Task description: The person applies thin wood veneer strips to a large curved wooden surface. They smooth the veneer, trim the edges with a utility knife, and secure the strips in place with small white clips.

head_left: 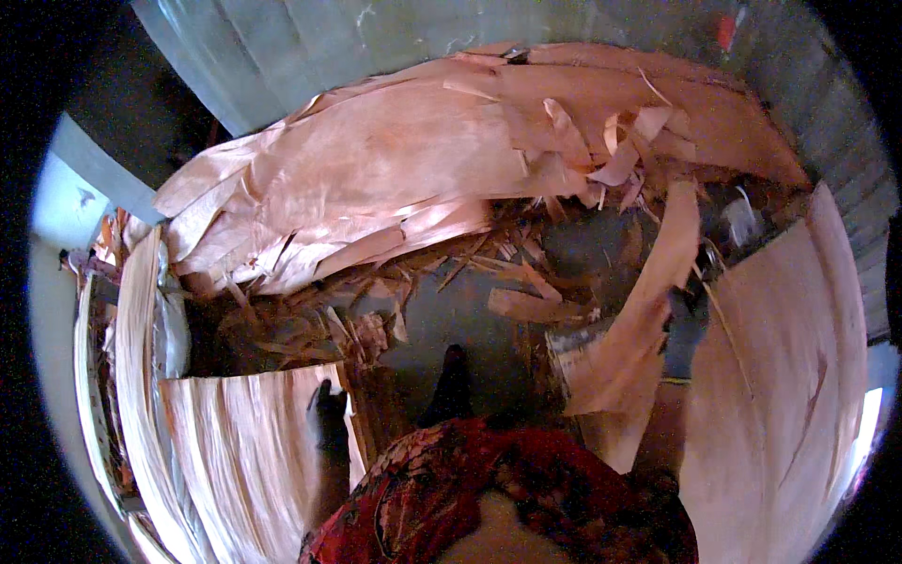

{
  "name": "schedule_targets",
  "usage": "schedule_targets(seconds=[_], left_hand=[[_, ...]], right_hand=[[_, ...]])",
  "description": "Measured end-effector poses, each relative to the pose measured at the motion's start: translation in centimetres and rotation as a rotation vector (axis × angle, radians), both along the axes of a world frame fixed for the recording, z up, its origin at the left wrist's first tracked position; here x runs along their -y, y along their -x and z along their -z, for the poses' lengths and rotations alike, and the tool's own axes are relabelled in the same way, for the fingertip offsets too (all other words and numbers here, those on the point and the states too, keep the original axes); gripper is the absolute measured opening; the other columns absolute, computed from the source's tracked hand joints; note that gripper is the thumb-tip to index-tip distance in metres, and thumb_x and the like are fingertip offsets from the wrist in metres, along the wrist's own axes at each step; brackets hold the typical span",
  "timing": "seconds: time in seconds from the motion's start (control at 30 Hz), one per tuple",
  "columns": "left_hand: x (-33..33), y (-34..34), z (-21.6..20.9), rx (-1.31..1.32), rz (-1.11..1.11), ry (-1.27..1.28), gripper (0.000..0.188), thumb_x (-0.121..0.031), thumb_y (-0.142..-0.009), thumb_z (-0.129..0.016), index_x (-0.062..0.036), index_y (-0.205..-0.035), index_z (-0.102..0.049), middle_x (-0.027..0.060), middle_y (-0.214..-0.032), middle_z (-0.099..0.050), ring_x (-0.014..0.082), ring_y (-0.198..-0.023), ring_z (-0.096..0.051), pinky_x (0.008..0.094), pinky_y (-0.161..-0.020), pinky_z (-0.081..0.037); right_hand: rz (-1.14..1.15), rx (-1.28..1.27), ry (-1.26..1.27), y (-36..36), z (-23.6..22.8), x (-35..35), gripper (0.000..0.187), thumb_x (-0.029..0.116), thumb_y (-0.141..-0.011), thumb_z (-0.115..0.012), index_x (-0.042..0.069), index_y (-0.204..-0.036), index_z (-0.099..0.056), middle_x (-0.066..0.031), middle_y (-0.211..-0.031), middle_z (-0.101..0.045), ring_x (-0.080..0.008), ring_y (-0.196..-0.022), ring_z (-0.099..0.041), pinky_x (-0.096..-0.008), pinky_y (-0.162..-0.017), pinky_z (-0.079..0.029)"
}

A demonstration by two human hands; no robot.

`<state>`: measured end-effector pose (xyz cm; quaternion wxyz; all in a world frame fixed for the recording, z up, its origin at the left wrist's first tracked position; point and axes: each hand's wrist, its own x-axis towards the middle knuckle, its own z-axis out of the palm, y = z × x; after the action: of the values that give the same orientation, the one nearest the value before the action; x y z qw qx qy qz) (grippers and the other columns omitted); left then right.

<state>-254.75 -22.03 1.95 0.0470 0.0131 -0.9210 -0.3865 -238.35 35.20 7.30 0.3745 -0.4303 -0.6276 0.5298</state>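
My left hand (328, 412), in a dark glove, is at the upper right corner of a pale wood veneer sheet (240, 442). It appears closed on the sheet's edge, though some fingers are hidden. On the right, my right hand (688, 306), also dark-gloved, reaches forward between a long curved veneer strip (648, 301) and a large veneer sheet (780, 357). It looks closed at the strip's edge; shadow hides most of its fingers. The strip hangs down toward my lap, its lower end torn.
A broad pile of reddish veneer sheets (395, 160) lies ahead against a grey corrugated wall (301, 47). Curled scraps (629, 155) sit on its right part. Broken slivers litter the dark floor (446, 315), around my dark-covered foot (453, 381). More veneer (139, 338) stands at the left.
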Motion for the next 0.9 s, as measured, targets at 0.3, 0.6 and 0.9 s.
schedule_targets(seconds=[0.3,0.6,0.9], left_hand=[[-7.0,21.0,-1.3,0.076,0.021,-0.423,0.017,-0.012,-0.086,-0.061,0.0022,-0.093,-0.067,0.0028,-0.076,-0.064,0.0100,-0.064,-0.056,0.0249,-0.058,-0.046],[-11.7,32.6,-4.5,-0.468,0.210,0.260,0.011,-0.018,-0.071,-0.069,-0.0167,-0.082,-0.071,0.0015,-0.083,-0.066,0.0316,-0.101,-0.054,0.0457,-0.091,-0.037],[-15.1,37.6,-2.6,-0.030,0.212,0.327,0.012,-0.035,-0.071,-0.068,-0.0254,-0.076,-0.072,-0.0017,-0.107,-0.063,0.0459,-0.133,-0.015,0.0612,-0.104,0.000]], right_hand=[[-0.103,-0.046,-0.054,17.2,7.0,0.1,0.040,0.013,-0.086,-0.060,-0.001,-0.122,-0.051,-0.0067,-0.115,-0.058,-0.0176,-0.103,-0.052,-0.0288,-0.091,-0.040],[-0.085,-0.020,-0.112,39.6,12.5,-4.9,0.020,0.018,-0.090,-0.052,0.003,-0.102,-0.057,-0.0029,-0.093,-0.055,-0.0129,-0.077,-0.048,-0.0243,-0.065,-0.042],[-0.748,0.060,-0.078,64.6,3.4,-10.2,0.028,0.017,-0.087,-0.053,0.010,-0.115,-0.055,0.0062,-0.075,-0.049,-0.0045,-0.061,-0.043,-0.0211,-0.047,-0.036]])
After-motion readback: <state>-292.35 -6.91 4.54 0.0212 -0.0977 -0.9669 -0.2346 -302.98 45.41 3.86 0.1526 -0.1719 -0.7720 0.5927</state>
